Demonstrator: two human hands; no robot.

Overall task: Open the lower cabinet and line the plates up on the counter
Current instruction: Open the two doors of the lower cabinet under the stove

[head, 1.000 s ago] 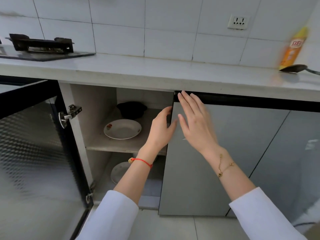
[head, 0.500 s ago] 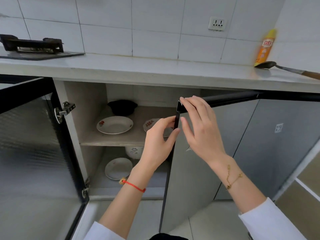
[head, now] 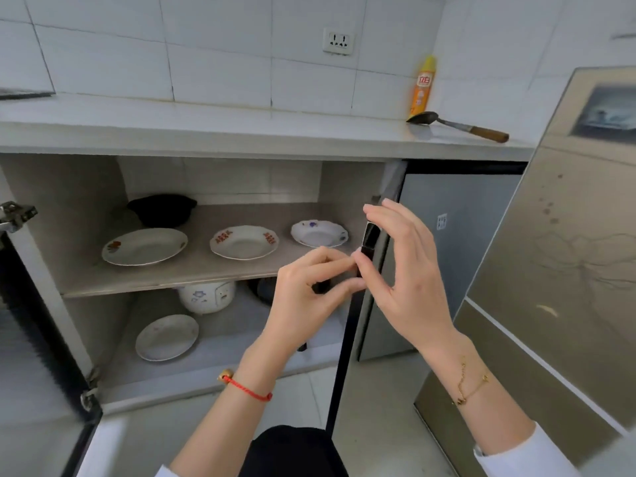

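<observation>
Door (head: 344, 356) has swung wider, baring 3 plates (head: 243, 242) at 10 o'clock; left grip (head: 303, 297) and right grip (head: 409, 280) pinch its edge, pulling.

A home kitchen. White wall tiles (head: 220, 74) back a pale table (head: 206, 129) holding a spray bottle (head: 424, 86) and ladle (head: 454, 125). Plates (head: 144, 246) sit inside the cabinet (head: 192, 277) beneath.

— Count, below the tabletop (head: 206, 127)?
— Four plates (head: 144, 251) (head: 243, 242) (head: 319, 233) (head: 167, 337); one rice cooker (head: 206, 297); one black pot (head: 161, 211); two cabinet doors (head: 31, 356) (head: 341, 373); two hands (head: 309, 297) (head: 409, 273).
— And on it?
— One spray can (head: 422, 87); one ladle (head: 457, 125).
</observation>
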